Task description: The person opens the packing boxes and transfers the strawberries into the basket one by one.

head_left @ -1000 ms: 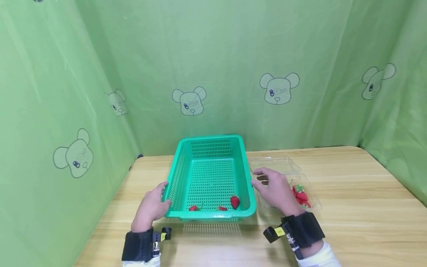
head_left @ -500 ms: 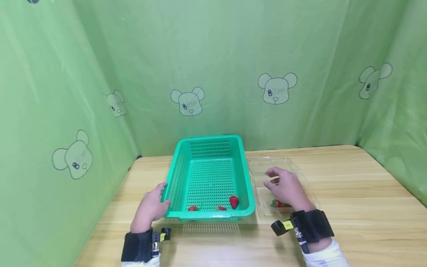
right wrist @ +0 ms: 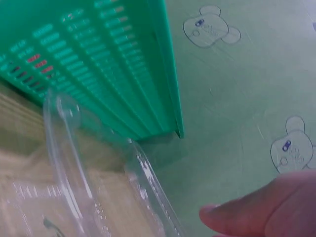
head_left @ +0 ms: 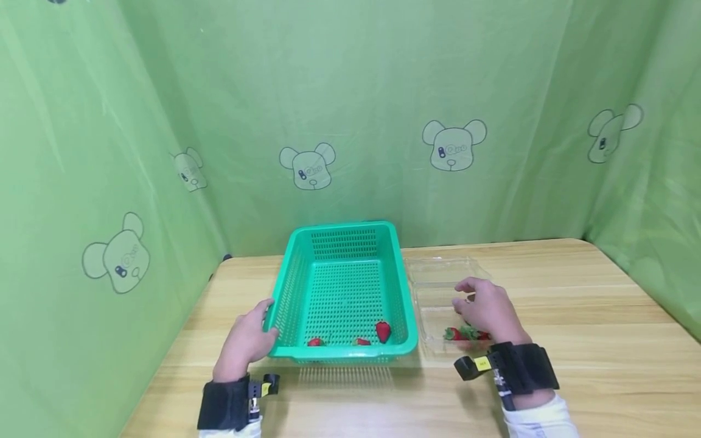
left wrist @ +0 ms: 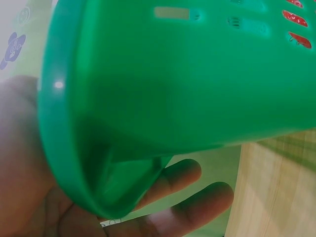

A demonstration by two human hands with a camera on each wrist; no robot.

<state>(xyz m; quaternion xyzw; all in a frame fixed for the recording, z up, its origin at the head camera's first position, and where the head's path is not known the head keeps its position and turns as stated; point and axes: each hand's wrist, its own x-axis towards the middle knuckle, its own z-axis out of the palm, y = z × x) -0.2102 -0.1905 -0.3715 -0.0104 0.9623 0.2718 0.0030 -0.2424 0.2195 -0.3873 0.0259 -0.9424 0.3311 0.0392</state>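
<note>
In the head view, my left hand (head_left: 247,338) grips the near left corner of a green plastic basket (head_left: 408,307). Its fingers wrap around the outside of the rim, as the left wrist view also shows. Along the basket's near end lie a whole strawberry (head_left: 383,331) and two more that partly show. To the right, my right hand (head_left: 491,310) hovers over a clear plastic box (head_left: 432,316), fingers loosely curved and nothing in them. Inside that box, strawberries (head_left: 452,334) with green leaves lie at the near side, partly hidden by the hand.
The clear box's lid (head_left: 440,271) lies folded back behind it. Basket and box stand side by side on a wooden table (head_left: 591,340). A green curtain (head_left: 361,91) with bear faces hangs behind the table and at its sides.
My right hand has drawn back to the right, away from the basket's edge and over the clear box. Strawberries in the box show further left than before. The left hand stays on the basket.
</note>
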